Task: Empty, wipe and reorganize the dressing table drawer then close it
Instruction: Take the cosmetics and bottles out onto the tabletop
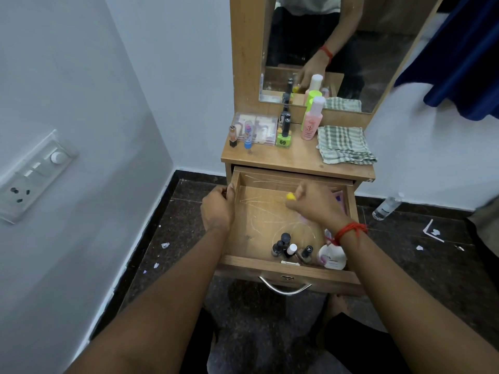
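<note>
Against a white wall stands a wooden dressing table [297, 157], its scratched wooden drawer [259, 211] pulled open. The right hand [313, 203] pinches a small yellow object [290, 196] above it; the left hand [217, 209] clasps the drawer's left wall.

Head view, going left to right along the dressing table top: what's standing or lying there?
Orange-labelled small bottle with black base → blue tube → lime green nail polish bottle → pink bottle with white cap → folded green-and-white checked cloth.

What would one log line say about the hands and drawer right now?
open wooden drawer: partly emptied | left hand: grips drawer's side | right hand: holds small yellow item
</note>
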